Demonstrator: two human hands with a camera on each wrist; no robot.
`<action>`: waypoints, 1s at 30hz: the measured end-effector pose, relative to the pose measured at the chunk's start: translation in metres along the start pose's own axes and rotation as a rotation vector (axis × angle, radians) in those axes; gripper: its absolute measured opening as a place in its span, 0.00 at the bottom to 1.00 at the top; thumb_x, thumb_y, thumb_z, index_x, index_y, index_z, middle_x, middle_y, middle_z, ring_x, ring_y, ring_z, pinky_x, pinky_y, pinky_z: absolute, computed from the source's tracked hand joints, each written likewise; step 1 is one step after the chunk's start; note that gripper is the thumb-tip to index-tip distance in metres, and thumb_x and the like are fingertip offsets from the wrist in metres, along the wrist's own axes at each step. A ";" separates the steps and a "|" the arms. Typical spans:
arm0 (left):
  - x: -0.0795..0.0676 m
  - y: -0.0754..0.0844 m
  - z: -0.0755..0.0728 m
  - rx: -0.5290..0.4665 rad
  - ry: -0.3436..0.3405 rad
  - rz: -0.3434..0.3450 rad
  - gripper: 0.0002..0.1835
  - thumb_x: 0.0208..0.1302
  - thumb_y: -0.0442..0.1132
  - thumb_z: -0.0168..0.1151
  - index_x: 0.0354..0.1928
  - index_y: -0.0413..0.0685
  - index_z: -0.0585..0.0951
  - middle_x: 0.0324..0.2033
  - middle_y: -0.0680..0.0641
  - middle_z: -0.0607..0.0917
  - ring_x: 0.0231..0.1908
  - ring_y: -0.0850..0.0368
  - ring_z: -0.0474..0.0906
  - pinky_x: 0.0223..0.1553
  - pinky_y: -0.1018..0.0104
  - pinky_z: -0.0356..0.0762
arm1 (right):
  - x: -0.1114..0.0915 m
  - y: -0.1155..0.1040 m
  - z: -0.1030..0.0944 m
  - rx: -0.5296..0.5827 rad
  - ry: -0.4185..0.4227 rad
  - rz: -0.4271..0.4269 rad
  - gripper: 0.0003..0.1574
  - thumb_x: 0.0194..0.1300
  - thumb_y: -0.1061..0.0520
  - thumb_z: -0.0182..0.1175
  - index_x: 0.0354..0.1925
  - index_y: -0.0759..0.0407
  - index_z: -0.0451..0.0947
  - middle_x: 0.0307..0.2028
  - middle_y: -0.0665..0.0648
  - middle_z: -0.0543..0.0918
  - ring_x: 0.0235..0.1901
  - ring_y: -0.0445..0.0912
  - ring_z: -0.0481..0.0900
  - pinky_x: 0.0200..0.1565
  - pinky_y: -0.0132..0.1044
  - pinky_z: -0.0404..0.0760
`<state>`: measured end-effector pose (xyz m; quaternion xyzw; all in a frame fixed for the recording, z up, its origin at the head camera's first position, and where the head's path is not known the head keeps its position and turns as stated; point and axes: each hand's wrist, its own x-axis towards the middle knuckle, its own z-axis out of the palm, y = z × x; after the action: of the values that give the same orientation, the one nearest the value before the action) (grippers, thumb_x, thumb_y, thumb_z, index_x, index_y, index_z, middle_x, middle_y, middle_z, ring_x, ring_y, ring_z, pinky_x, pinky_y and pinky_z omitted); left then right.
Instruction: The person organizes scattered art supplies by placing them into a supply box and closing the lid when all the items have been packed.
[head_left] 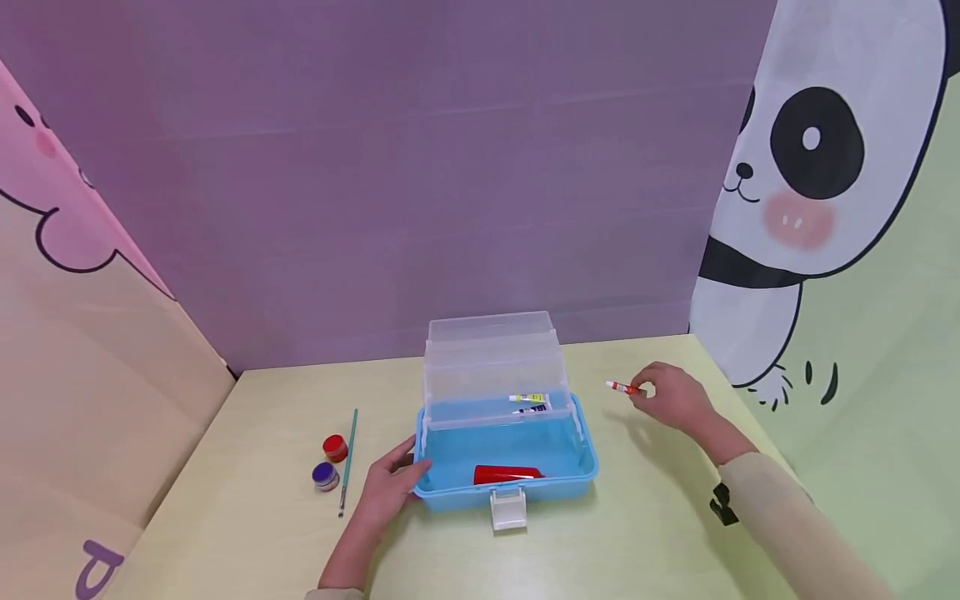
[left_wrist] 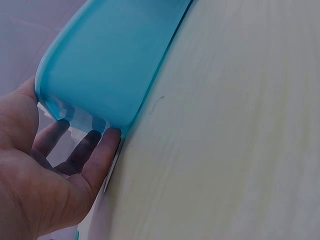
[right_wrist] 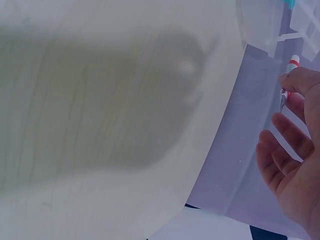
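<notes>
A light-blue plastic box [head_left: 465,502] stands on the table, its clear lid [head_left: 491,358] raised. My left hand [head_left: 386,487] grips the box's left end, thumb over the rim and fingers against the outer wall, as the left wrist view [left_wrist: 50,165] also shows. Inside the box lies a red tube-like item [head_left: 506,474]. A yellow paint tube [head_left: 528,398] and a dark-labelled paint tube [head_left: 532,409] show through the lid. To the right of the box, above the table, my right hand [head_left: 675,400] pinches a red-and-white paint tube [head_left: 622,387] between thumb and fingertips, white cap pointing left.
Left of the box lie a thin green paintbrush [head_left: 350,458], a red-lidded jar [head_left: 335,448] and a purple-lidded jar [head_left: 326,476]. The box's white latch [head_left: 508,510] hangs at the front. A purple wall [head_left: 480,183] rises behind the table [head_left: 247,467].
</notes>
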<state>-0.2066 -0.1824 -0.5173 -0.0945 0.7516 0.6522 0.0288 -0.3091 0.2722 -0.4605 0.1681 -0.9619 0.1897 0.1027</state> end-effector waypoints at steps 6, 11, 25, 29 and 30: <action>0.000 0.001 0.001 0.017 0.002 0.006 0.35 0.62 0.45 0.68 0.70 0.48 0.69 0.55 0.36 0.74 0.47 0.43 0.78 0.41 0.54 0.83 | 0.005 -0.007 0.000 -0.006 -0.002 0.004 0.07 0.56 0.55 0.67 0.35 0.55 0.86 0.38 0.55 0.82 0.38 0.53 0.80 0.33 0.46 0.80; 0.000 0.001 0.001 0.021 0.011 0.000 0.35 0.62 0.45 0.68 0.70 0.48 0.69 0.55 0.35 0.74 0.46 0.44 0.78 0.40 0.55 0.83 | 0.008 -0.009 0.001 -0.010 0.007 -0.003 0.07 0.56 0.56 0.67 0.34 0.55 0.86 0.37 0.54 0.82 0.37 0.52 0.79 0.34 0.46 0.79; -0.003 0.003 0.002 0.032 0.014 -0.014 0.35 0.62 0.45 0.67 0.70 0.49 0.68 0.55 0.36 0.74 0.47 0.44 0.78 0.41 0.55 0.83 | 0.017 -0.025 -0.003 -0.005 -0.009 -0.023 0.07 0.56 0.56 0.67 0.35 0.55 0.85 0.38 0.55 0.82 0.35 0.49 0.78 0.33 0.44 0.79; -0.003 0.004 0.001 0.034 0.014 -0.015 0.35 0.62 0.45 0.67 0.70 0.49 0.68 0.55 0.36 0.74 0.47 0.43 0.78 0.41 0.55 0.83 | 0.019 -0.029 -0.003 -0.005 -0.023 -0.022 0.07 0.56 0.56 0.67 0.35 0.55 0.85 0.39 0.55 0.82 0.35 0.49 0.77 0.35 0.44 0.80; -0.003 0.004 0.001 0.035 0.013 -0.015 0.35 0.62 0.45 0.67 0.70 0.49 0.68 0.55 0.36 0.74 0.47 0.43 0.78 0.41 0.55 0.83 | 0.020 -0.030 -0.002 -0.004 -0.027 -0.022 0.07 0.56 0.56 0.67 0.35 0.55 0.85 0.39 0.56 0.83 0.35 0.49 0.77 0.35 0.44 0.80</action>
<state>-0.2046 -0.1802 -0.5136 -0.1038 0.7622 0.6382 0.0302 -0.3160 0.2414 -0.4432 0.1808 -0.9617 0.1845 0.0921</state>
